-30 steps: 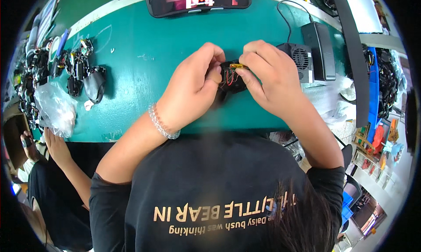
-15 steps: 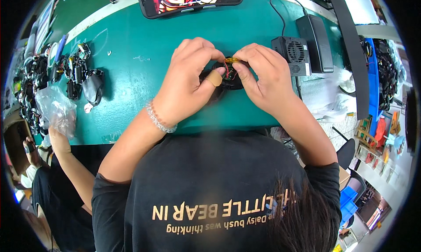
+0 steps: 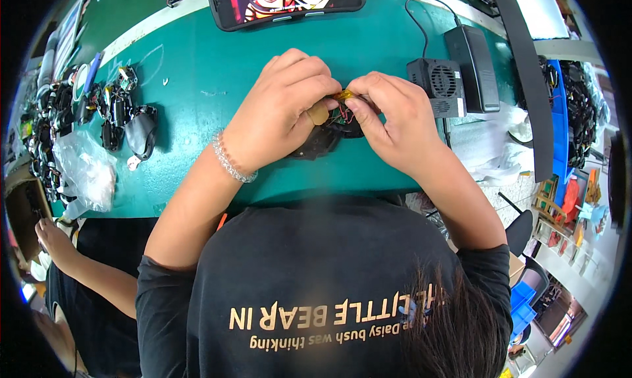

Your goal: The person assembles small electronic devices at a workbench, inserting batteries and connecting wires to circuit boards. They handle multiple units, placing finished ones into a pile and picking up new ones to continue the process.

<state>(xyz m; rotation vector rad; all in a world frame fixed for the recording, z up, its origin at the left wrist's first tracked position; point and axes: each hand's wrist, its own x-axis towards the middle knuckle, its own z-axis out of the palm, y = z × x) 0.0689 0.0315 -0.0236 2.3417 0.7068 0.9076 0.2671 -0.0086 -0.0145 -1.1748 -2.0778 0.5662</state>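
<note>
Between my hands is a dark, opened electronic device (image 3: 346,126) with a circuit board and thin red wires showing. A small piece wrapped in yellow-amber tape (image 3: 344,95) sits at its top, pinched from both sides. My left hand (image 3: 289,105), with a tan wrap on the thumb and a clear bead bracelet on the wrist, has its index finger and thumb closed at the left end of that piece. My right hand (image 3: 390,108) closes thumb and index finger on its right end. The device's lower left side is partly covered by my left hand.
A phone (image 3: 289,2) playing a video stands at the back. To the right are a black fan box (image 3: 438,81) and a black power adapter (image 3: 475,68). Black device parts (image 3: 118,114) and a clear plastic bag (image 3: 89,170) lie left, near a co-worker's hand (image 3: 58,243).
My left hand has turned slightly and shifted a little left, showing more of the dark casing beneath. The co-worker's hand has left the plastic bag and moved down to the left.
</note>
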